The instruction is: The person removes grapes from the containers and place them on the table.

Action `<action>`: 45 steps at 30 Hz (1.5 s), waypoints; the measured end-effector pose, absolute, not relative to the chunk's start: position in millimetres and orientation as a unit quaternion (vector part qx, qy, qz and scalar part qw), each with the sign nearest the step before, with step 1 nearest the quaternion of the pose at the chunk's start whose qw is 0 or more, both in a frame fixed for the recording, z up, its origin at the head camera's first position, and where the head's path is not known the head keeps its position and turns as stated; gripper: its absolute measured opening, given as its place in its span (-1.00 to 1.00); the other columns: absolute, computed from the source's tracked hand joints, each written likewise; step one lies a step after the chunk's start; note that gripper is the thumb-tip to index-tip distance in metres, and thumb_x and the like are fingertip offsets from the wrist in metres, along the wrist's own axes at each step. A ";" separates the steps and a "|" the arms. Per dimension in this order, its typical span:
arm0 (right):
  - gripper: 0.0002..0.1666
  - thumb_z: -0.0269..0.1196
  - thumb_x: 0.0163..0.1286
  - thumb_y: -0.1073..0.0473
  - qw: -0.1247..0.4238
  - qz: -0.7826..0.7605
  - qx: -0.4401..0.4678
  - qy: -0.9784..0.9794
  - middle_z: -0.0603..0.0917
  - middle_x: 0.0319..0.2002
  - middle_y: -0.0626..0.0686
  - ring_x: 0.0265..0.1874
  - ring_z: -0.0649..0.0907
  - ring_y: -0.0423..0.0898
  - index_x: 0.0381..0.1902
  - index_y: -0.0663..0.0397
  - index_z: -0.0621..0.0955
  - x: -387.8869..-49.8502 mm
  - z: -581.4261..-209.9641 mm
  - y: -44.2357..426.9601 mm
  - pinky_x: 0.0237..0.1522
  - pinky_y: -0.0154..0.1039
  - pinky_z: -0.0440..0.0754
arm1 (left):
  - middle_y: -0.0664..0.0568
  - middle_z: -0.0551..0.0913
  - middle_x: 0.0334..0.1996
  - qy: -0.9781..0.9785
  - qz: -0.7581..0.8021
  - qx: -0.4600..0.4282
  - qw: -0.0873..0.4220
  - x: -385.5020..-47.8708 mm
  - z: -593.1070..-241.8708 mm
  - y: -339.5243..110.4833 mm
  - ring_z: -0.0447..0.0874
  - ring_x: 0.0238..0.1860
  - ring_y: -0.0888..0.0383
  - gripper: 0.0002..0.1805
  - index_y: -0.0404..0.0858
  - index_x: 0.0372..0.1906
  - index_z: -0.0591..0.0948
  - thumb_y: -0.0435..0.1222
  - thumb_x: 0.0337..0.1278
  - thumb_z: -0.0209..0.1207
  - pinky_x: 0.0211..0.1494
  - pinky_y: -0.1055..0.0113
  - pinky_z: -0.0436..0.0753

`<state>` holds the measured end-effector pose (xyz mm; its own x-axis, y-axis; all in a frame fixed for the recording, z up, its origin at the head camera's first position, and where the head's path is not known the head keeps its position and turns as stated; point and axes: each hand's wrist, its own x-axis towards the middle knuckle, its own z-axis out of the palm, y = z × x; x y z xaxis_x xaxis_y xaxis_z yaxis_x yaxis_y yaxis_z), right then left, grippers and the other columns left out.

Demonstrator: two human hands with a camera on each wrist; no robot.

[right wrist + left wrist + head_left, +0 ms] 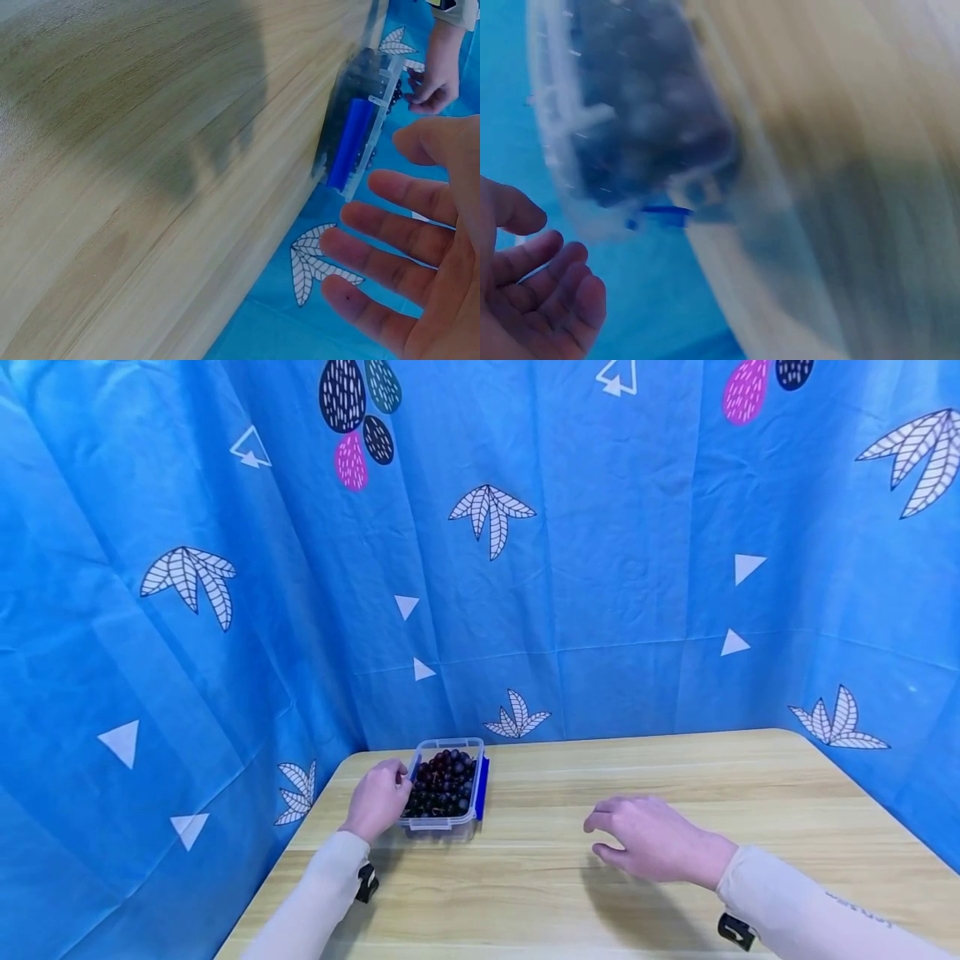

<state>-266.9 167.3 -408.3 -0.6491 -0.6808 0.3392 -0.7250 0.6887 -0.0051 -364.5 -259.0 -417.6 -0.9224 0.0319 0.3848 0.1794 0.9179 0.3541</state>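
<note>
A clear plastic container (442, 822) of dark grapes (442, 783) stands at the back left of the table, a blue clip hanging at its right side. My left hand (378, 797) is at the container's left rim, fingers bent; in the left wrist view that hand (544, 289) appears beside the blurred container (592, 217), apart from it. My right hand (652, 839) hovers over the table to the right, holding nothing. Its fingers are loosely bent in the right wrist view, where the blue clip (351, 142) also shows.
The wood-grain table (570, 893) has rounded back corners. A blue patterned curtain (622, 585) hangs behind it and along both sides.
</note>
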 end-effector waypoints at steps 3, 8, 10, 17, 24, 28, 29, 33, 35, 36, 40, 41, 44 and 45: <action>-0.74 0.36 0.29 0.00 0.151 0.070 0.386 -0.907 0.75 -0.14 -0.14 -0.20 0.74 -0.16 -0.10 -0.10 0.74 -266.9 -409.1 165.9 -0.20 -0.09 0.72 | -0.05 0.68 -0.34 -0.965 -0.186 -0.040 0.181 -371.5 -425.9 -266.4 0.61 -0.38 0.07 -0.85 -0.29 -0.18 0.67 -0.31 0.27 0.18 -0.30 0.09 0.61; -0.73 0.37 0.29 0.00 0.140 0.079 0.387 -0.908 0.76 -0.14 -0.13 -0.20 0.75 -0.15 -0.09 -0.07 0.75 -265.9 -408.8 162.3 -0.20 -0.08 0.72 | -0.03 0.66 -0.42 -0.971 -0.190 -0.019 0.145 -378.8 -437.1 -275.0 0.57 -0.47 0.10 -0.80 -0.28 -0.15 0.67 -0.26 0.35 0.10 -0.39 0.16 0.55; -0.73 0.37 0.29 0.01 0.138 0.084 0.390 -0.906 0.76 -0.14 -0.12 -0.20 0.75 -0.15 -0.09 -0.06 0.75 -265.7 -408.3 160.8 -0.20 -0.07 0.72 | 0.00 0.63 -0.47 -0.971 -0.198 -0.013 0.132 -379.1 -439.5 -276.7 0.54 -0.53 0.11 -0.79 -0.28 -0.15 0.66 -0.24 0.37 0.08 -0.45 0.20 0.50; -0.74 0.37 0.29 0.03 0.134 0.090 0.380 -0.911 0.76 -0.15 -0.12 -0.26 0.74 -0.16 -0.09 -0.07 0.75 -269.9 -406.3 150.6 -0.27 -0.10 0.71 | 0.01 0.57 -0.55 -0.972 -0.207 -0.006 0.114 -379.5 -443.0 -277.1 0.48 -0.61 0.11 -0.71 -0.29 -0.04 0.61 -0.20 0.46 -0.02 -0.55 0.24 0.41; -0.76 0.34 0.32 0.01 0.140 0.091 0.369 -0.914 0.76 -0.17 -0.07 -0.36 0.72 -0.16 -0.11 -0.06 0.74 -283.4 -404.5 122.1 -0.33 -0.12 0.69 | -0.01 0.54 -0.54 -0.973 -0.206 -0.002 0.100 -379.0 -448.5 -278.9 0.47 -0.60 0.09 -0.71 -0.32 -0.04 0.56 -0.22 0.52 -0.08 -0.57 0.23 0.41; -0.75 0.32 0.35 0.00 0.127 0.106 0.353 -0.921 0.77 -0.13 -0.05 -0.28 0.75 -0.09 -0.10 -0.04 0.74 -296.7 -404.1 105.2 -0.22 -0.09 0.72 | -0.02 0.52 -0.54 -0.975 -0.193 -0.017 0.110 -379.3 -452.5 -278.6 0.46 -0.60 0.10 -0.72 -0.35 -0.05 0.55 -0.26 0.54 -0.11 -0.56 0.23 0.42; -0.73 0.31 0.35 0.00 0.121 0.110 0.350 -0.922 0.78 -0.11 -0.04 -0.23 0.76 -0.07 -0.08 -0.03 0.74 -300.5 -404.3 101.3 -0.17 -0.08 0.72 | -0.02 0.52 -0.54 -0.975 -0.190 -0.019 0.112 -379.3 -453.2 -277.7 0.46 -0.60 0.10 -0.73 -0.35 -0.06 0.55 -0.26 0.54 -0.11 -0.56 0.23 0.42; -0.64 0.28 0.38 0.00 0.099 0.129 0.330 -0.930 0.78 -0.05 0.01 -0.17 0.77 -0.04 0.03 0.04 0.71 -316.6 -407.3 84.3 -0.07 -0.08 0.72 | -0.01 0.52 -0.56 -0.975 -0.187 -0.025 0.114 -378.5 -455.5 -275.1 0.47 -0.61 0.11 -0.74 -0.35 -0.07 0.54 -0.27 0.54 -0.11 -0.57 0.24 0.43; -0.60 0.26 0.40 -0.01 0.097 0.140 0.321 -0.932 0.78 -0.06 0.02 -0.19 0.77 -0.08 0.08 0.06 0.69 -325.1 -409.1 75.4 -0.08 -0.11 0.72 | -0.01 0.52 -0.56 -0.975 -0.190 -0.026 0.116 -377.9 -456.0 -274.4 0.47 -0.61 0.11 -0.74 -0.36 -0.07 0.54 -0.27 0.54 -0.11 -0.56 0.23 0.44; -0.59 0.25 0.41 -0.01 0.098 0.147 0.318 -0.932 0.79 -0.09 0.02 -0.23 0.76 -0.10 0.10 0.08 0.69 -329.4 -409.9 70.7 -0.11 -0.13 0.72 | -0.01 0.52 -0.55 -0.974 -0.191 -0.027 0.119 -377.7 -456.2 -274.1 0.47 -0.61 0.11 -0.74 -0.36 -0.07 0.54 -0.28 0.54 -0.11 -0.56 0.23 0.44; -0.55 0.21 0.42 -0.03 0.110 0.160 0.316 -0.929 0.79 -0.19 0.04 -0.28 0.74 -0.13 0.12 0.13 0.67 -346.2 -412.0 51.6 -0.22 -0.15 0.72 | -0.02 0.51 -0.55 -0.974 -0.188 -0.022 0.126 -377.3 -455.3 -272.3 0.47 -0.60 0.10 -0.74 -0.36 -0.08 0.54 -0.29 0.54 -0.11 -0.55 0.22 0.45; -0.53 0.21 0.43 -0.03 0.111 0.164 0.313 -0.929 0.79 -0.20 0.05 -0.29 0.74 -0.13 0.13 0.14 0.66 -349.8 -412.2 47.0 -0.24 -0.15 0.71 | -0.02 0.51 -0.55 -0.974 -0.189 -0.020 0.126 -377.4 -454.7 -271.4 0.47 -0.59 0.10 -0.74 -0.36 -0.08 0.54 -0.28 0.54 -0.11 -0.54 0.23 0.45; -0.48 0.19 0.45 -0.06 0.101 0.180 0.293 -0.933 0.77 -0.24 0.05 -0.37 0.71 -0.11 0.17 0.18 0.63 -359.3 -411.5 34.5 -0.32 -0.14 0.69 | -0.01 0.52 -0.53 -0.974 -0.192 -0.018 0.121 -378.5 -452.9 -268.1 0.47 -0.58 0.11 -0.73 -0.34 -0.08 0.54 -0.26 0.55 -0.11 -0.52 0.23 0.45; -0.47 0.18 0.46 -0.06 0.096 0.187 0.282 -0.936 0.76 -0.25 0.05 -0.40 0.70 -0.12 0.20 0.18 0.62 -362.3 -411.4 30.9 -0.34 -0.14 0.68 | -0.01 0.53 -0.53 -0.973 -0.194 -0.020 0.120 -379.1 -452.3 -267.0 0.47 -0.58 0.10 -0.73 -0.34 -0.08 0.54 -0.25 0.55 -0.11 -0.52 0.23 0.45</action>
<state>-362.3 30.9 -411.4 -0.8226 -0.4920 0.2851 -0.5637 0.7713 -0.2954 -379.1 -267.0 -452.3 -0.9705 -0.0085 0.2409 0.0846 0.9237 0.3736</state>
